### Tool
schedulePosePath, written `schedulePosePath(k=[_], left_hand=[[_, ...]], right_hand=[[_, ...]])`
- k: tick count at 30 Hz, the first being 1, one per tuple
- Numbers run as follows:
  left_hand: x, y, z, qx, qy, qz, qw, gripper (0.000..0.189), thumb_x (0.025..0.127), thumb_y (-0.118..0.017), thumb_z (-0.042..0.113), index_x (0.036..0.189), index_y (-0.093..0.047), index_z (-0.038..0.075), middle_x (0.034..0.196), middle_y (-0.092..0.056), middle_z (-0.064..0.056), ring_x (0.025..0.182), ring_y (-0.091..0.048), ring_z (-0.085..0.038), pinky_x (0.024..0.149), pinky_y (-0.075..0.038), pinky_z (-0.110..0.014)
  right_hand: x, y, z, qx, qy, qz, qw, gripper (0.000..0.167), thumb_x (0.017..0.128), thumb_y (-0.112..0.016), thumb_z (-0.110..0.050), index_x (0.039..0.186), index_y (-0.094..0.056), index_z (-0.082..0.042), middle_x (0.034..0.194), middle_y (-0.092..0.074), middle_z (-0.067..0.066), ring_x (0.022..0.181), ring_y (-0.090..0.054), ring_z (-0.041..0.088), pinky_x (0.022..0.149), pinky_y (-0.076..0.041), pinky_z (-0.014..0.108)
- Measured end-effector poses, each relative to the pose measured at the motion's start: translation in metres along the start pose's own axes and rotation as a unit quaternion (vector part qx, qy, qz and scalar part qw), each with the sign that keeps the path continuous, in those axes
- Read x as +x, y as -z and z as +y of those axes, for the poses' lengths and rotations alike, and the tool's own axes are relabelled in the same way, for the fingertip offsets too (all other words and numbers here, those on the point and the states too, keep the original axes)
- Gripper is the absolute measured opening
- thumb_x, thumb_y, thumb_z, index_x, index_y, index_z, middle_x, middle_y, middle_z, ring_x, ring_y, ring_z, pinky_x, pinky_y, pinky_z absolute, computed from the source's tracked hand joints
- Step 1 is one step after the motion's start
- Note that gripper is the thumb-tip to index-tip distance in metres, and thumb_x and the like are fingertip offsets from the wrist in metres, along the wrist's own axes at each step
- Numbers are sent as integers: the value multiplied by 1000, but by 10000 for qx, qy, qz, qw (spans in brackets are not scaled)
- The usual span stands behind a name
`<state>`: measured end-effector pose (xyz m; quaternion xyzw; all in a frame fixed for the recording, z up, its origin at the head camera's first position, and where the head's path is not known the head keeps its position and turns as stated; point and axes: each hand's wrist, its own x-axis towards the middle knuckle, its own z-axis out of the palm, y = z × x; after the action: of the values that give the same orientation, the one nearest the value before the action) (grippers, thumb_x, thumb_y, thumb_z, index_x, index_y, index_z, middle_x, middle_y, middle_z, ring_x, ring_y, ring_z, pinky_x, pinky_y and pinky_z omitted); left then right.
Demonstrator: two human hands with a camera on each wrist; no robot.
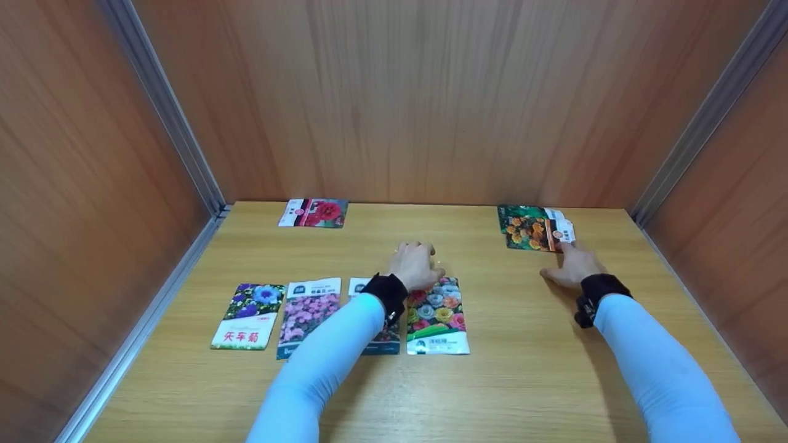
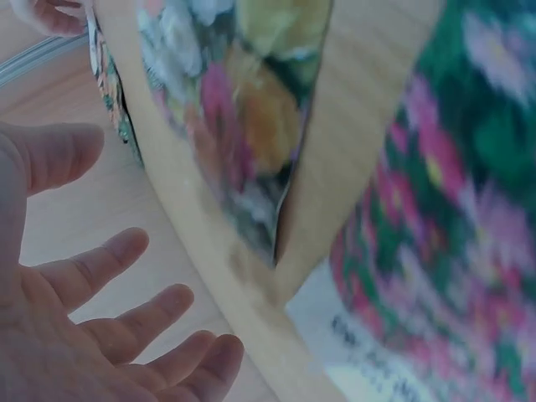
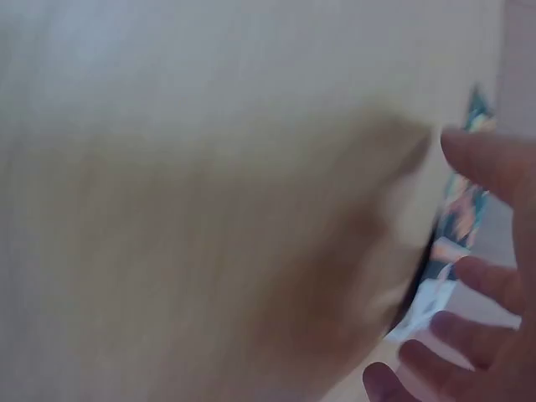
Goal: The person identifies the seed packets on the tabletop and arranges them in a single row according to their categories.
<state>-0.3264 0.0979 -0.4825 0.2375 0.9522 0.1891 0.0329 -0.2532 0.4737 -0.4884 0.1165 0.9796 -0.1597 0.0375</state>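
My left hand (image 1: 412, 266) is just past the far edge of a flower seed packet with mixed-colour blooms (image 1: 438, 317). Its fingers (image 2: 142, 322) are spread and loosely bent, with nothing between them in the left wrist view. The left forearm partly covers a third packet (image 1: 385, 346) beside it. At the back right, my right hand (image 1: 575, 266) is by the white end of an orange-flower packet (image 1: 530, 234), fingers (image 3: 486, 280) apart. Whether the fingertips touch that packet I cannot tell. A greener packet (image 1: 512, 213) lies partly beneath the orange one.
To the left in the front row lie a blue-flower packet (image 1: 247, 315) and a pink-flower packet (image 1: 313, 307). A red-flower packet (image 1: 315, 213) lies at the back left. Wooden panels (image 1: 400, 104) enclose the table (image 1: 511, 394) at the back and both sides.
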Motion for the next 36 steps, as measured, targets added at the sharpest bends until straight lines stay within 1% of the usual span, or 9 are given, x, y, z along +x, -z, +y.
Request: schedulePosePath(k=[5, 9, 12, 15, 19, 24, 27, 30, 36], left_hand=[[3, -9, 6, 155, 36, -67, 9999, 58, 94, -75, 52, 140, -67, 17, 142, -59, -12, 132, -49, -33, 105, -49, -53], [4, -11, 13, 187, -73, -106, 9997, 60, 93, -75, 52, 141, -67, 16, 143, -56, -13, 133, -46, -33, 100, -52, -51], [6, -12, 16, 190, -118, -176, 9996, 61, 94, -75, 51, 142, -66, 15, 146, -55, -14, 135, -44, -34, 104, -51, -49], [7, -14, 18, 252, -82, -175, 9995, 60, 93, -76, 51, 141, -66, 15, 145, -55, -15, 136, -43, -35, 104, -51, -48], [9, -19, 20, 363, -31, -167, 9992, 57, 92, -76, 51, 137, -69, 16, 143, -56, -15, 134, -42, -35, 101, -51, -49], [7, -21, 27, 508, -117, -228, 9984, 56, 90, -78, 51, 133, -70, 17, 138, -59, -13, 130, -44, -33, 98, -52, -49], [5, -19, 33, 519, -170, -314, 9980, 55, 90, -79, 52, 131, -70, 17, 135, -59, -12, 128, -44, -31, 98, -52, -46], [3, -17, 38, 531, -213, -394, 9976, 53, 90, -80, 52, 129, -71, 18, 133, -59, -10, 126, -44, -30, 98, -51, -45], [1, -16, 46, 594, -252, -445, 9969, 53, 90, -81, 50, 132, -70, 19, 133, -60, -8, 124, -46, -28, 98, -51, -44]], right_hand=[[0, -6, 5, -438, 172, -318, 9984, 92, 102, -58, -51, 164, -24, 7, 165, -18, 42, 145, -23, 68, 116, -26, 77], [0, -6, 1, -517, 171, -421, 9976, 87, 104, -53, -48, 165, -22, 6, 165, -22, 40, 147, -22, 66, 118, -25, 75], [0, -7, -1, -517, 123, -331, 9980, 84, 104, -53, -46, 165, -24, 4, 162, -30, 39, 146, -26, 64, 116, -28, 74], [-2, -10, -4, -645, 299, 118, 9974, 75, 102, -57, -42, 158, -41, 5, 153, -47, 38, 138, -41, 62, 111, -38, 72], [-5, -19, -11, -859, 813, 981, 9881, 51, 97, -66, -35, 132, -69, 1, 124, -70, 32, 115, -61, 54, 93, -51, 66], [-8, -26, -27, -750, 1268, 1562, 9767, 26, 94, -71, -30, 102, -79, -7, 90, -75, 15, 86, -67, 39, 71, -54, 56], [-8, -20, -37, -388, 1124, 1390, 9831, 25, 96, -72, -32, 103, -80, -10, 90, -76, 8, 80, -67, 29, 67, -52, 47], [-7, -10, -39, -42, 734, 1140, 9908, 34, 98, -71, -35, 115, -79, -7, 102, -78, 12, 85, -69, 29, 71, -53, 45], [-3, 8, -23, -125, -165, 527, 9984, 61, 99, -70, -35, 144, -57, 4, 132, -65, 33, 112, -63, 46, 94, -51, 61]])
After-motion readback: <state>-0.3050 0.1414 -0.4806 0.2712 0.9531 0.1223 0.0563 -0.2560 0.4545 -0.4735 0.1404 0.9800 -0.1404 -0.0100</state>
